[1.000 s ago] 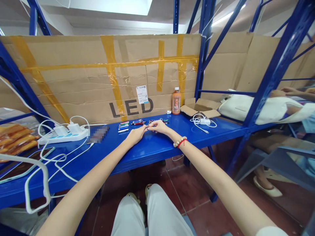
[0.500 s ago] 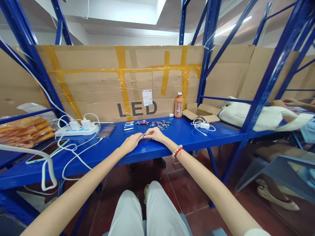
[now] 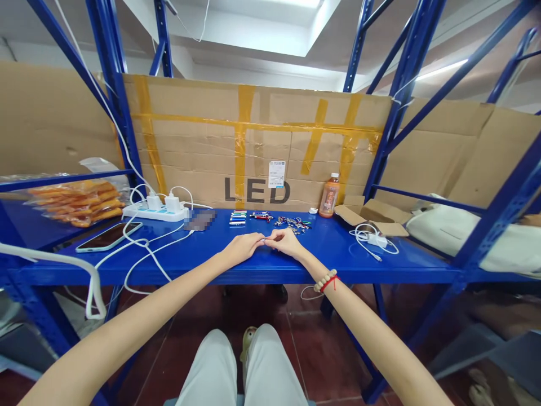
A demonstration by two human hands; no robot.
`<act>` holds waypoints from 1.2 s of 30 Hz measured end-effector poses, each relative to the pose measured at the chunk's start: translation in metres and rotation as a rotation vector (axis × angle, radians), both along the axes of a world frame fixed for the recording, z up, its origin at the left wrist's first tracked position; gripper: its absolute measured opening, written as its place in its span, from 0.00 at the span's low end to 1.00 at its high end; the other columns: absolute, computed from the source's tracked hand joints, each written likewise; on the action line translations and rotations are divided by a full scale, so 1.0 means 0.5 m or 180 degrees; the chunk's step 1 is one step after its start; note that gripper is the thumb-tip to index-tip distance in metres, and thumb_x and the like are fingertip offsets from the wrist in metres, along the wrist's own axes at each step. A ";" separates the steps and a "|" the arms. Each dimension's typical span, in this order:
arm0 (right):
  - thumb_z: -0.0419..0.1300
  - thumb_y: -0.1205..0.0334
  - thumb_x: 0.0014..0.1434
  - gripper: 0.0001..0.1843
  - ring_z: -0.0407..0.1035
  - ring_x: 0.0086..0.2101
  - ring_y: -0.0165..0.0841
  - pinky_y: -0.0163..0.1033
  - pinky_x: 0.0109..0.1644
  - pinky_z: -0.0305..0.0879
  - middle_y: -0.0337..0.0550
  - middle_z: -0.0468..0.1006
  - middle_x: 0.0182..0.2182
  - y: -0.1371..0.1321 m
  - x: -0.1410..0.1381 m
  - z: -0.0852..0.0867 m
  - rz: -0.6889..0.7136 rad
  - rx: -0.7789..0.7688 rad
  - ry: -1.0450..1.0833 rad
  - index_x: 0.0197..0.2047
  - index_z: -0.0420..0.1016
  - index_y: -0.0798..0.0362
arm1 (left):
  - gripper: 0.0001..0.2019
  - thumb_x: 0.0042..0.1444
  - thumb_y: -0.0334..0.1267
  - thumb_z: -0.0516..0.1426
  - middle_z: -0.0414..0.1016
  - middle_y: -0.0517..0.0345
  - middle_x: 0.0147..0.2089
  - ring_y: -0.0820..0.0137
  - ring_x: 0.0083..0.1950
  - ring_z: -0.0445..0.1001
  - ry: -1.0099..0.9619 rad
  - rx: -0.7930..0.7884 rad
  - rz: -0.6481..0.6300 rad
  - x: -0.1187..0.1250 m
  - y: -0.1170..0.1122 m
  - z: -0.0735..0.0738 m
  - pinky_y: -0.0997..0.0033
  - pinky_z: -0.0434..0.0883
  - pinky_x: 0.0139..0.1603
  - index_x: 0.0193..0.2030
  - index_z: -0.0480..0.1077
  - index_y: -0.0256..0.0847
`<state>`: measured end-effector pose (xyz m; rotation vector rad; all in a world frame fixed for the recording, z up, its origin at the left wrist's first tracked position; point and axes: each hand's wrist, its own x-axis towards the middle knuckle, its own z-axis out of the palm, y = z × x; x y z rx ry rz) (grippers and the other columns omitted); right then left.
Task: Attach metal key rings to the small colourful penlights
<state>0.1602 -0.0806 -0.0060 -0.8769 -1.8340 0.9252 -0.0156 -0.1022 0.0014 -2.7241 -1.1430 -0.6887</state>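
My left hand (image 3: 244, 248) and my right hand (image 3: 285, 241) meet above the front of the blue table (image 3: 203, 255). The fingers of both are pinched together around a tiny object at their tips, too small to name. Just behind the hands lies a loose scatter of small metallic and coloured parts (image 3: 295, 224). Left of those is a little pile of red and blue pen-like pieces (image 3: 262, 216). Further left, a neat row of slim pen-like barrels (image 3: 237, 218) lies side by side.
On the left are a power strip (image 3: 156, 212) with chargers, a phone (image 3: 110, 237), white cables and bagged orange items (image 3: 80, 203). To the right stand an orange drink bottle (image 3: 329, 195), an open cardboard box (image 3: 374, 214) and a coiled white cable (image 3: 372, 239). Cardboard (image 3: 203, 146) walls the back.
The camera view has turned left and tilted, so the scene sits further right. Both hands stay pinched together at the same spot by the table's front.
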 end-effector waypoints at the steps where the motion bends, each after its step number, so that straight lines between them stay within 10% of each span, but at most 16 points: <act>1: 0.64 0.47 0.34 0.23 0.57 0.16 0.20 0.27 0.19 0.54 0.37 0.66 0.15 -0.003 -0.001 0.003 -0.0012 0.0002 -0.0025 0.20 0.67 0.61 | 0.14 0.60 0.39 0.42 0.70 0.55 0.45 0.67 0.45 0.69 -0.0019 0.0020 0.0012 0.001 -0.002 0.001 0.71 0.65 0.42 0.45 0.64 0.39; 14: 0.62 0.43 0.36 0.26 0.54 0.14 0.18 0.25 0.16 0.51 0.36 0.64 0.13 0.116 -0.016 0.111 -0.0131 -0.0061 -0.0652 0.23 0.71 0.61 | 0.10 0.60 0.37 0.43 0.70 0.59 0.42 0.71 0.43 0.69 -0.1596 -0.0036 0.0109 0.029 0.113 0.005 0.73 0.65 0.43 0.42 0.62 0.42; 25: 0.59 0.41 0.39 0.27 0.57 0.16 0.20 0.27 0.18 0.54 0.41 0.69 0.18 0.254 0.014 0.034 -0.0299 0.0318 -0.0611 0.22 0.71 0.62 | 0.12 0.60 0.33 0.42 0.70 0.49 0.42 0.65 0.45 0.69 -0.0035 0.0514 0.0522 0.049 0.249 -0.008 0.67 0.65 0.44 0.45 0.62 0.37; 36: 0.59 0.51 0.48 0.19 0.59 0.19 0.19 0.27 0.23 0.58 0.44 0.71 0.32 0.249 0.056 0.041 -0.0381 0.1199 -0.0772 0.40 0.75 0.54 | 0.15 0.61 0.37 0.40 0.68 0.54 0.49 0.66 0.49 0.67 -0.0701 0.0052 0.0280 0.043 0.264 -0.006 0.67 0.66 0.46 0.50 0.61 0.43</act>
